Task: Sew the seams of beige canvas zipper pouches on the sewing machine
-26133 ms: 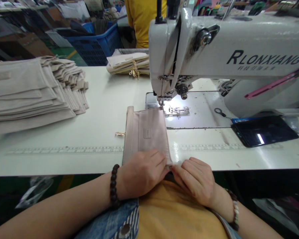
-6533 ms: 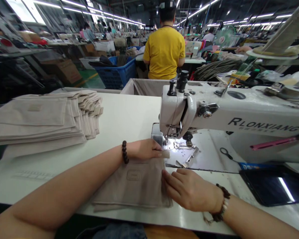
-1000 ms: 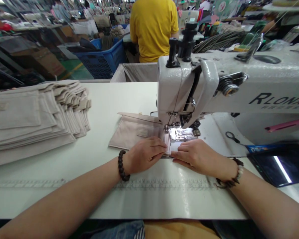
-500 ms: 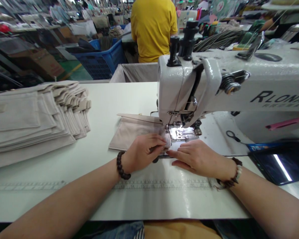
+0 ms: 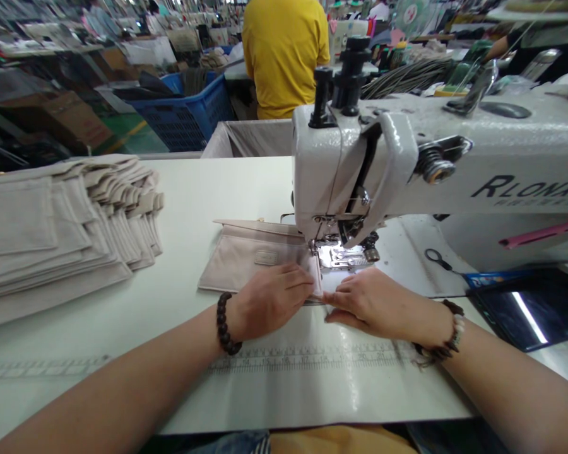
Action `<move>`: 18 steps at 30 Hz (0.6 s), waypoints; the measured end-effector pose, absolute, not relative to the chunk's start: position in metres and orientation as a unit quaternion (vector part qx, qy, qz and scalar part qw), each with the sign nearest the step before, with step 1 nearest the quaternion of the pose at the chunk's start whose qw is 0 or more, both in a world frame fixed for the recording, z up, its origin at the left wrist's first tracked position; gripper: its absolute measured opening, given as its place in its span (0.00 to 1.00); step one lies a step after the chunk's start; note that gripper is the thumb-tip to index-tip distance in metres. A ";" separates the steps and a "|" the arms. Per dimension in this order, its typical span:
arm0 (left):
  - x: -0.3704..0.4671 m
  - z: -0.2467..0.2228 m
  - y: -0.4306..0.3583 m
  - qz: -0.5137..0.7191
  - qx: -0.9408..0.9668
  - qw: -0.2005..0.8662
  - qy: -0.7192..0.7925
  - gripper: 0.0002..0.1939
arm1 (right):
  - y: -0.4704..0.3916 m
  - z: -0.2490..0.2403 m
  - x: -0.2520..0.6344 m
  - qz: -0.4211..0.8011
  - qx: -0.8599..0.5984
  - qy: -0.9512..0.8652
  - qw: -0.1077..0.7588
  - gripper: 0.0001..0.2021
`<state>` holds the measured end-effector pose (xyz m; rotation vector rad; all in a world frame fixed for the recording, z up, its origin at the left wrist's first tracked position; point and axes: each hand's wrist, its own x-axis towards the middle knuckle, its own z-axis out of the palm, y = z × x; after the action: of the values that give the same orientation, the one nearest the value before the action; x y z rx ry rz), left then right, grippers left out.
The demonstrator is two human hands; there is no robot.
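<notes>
A beige pouch (image 5: 231,265) is laid between the front and back edges of the worktop (image 5: 208,189), its right side set beneath the head of the sewing machine (image 5: 350,164). It is covered at that side by the left hand (image 5: 267,299); whether cloth is pinched cannot be told. Its near right corner is touched by the right hand's (image 5: 373,302) forefinger, the thumb held apart, nothing gripped.

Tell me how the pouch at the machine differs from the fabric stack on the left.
The pouch is one piece; the fabric stack is many layers. The pouch lies partly under the left hand; no hand touches the fabric stack. The pouch reaches the sewing machine; the fabric stack sits apart from it. Both are beige and on the table.
</notes>
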<state>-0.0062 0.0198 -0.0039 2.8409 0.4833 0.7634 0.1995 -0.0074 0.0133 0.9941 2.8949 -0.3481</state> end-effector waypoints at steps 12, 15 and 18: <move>-0.002 -0.011 0.016 0.177 0.971 0.053 0.149 0.09 | -0.007 0.015 0.202 -0.079 0.302 0.949 0.050 0.15; -0.003 -0.011 0.015 0.158 0.976 0.042 0.143 0.10 | -0.007 0.016 0.202 -0.078 0.296 0.950 0.056 0.15; -0.003 -0.012 0.015 0.159 0.977 0.031 0.135 0.11 | -0.008 0.018 0.201 -0.073 0.297 0.950 0.068 0.14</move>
<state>-0.0033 0.0147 -0.0121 3.0118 0.4164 0.4898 0.2015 -0.0078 0.0181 0.8940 2.8600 -0.2209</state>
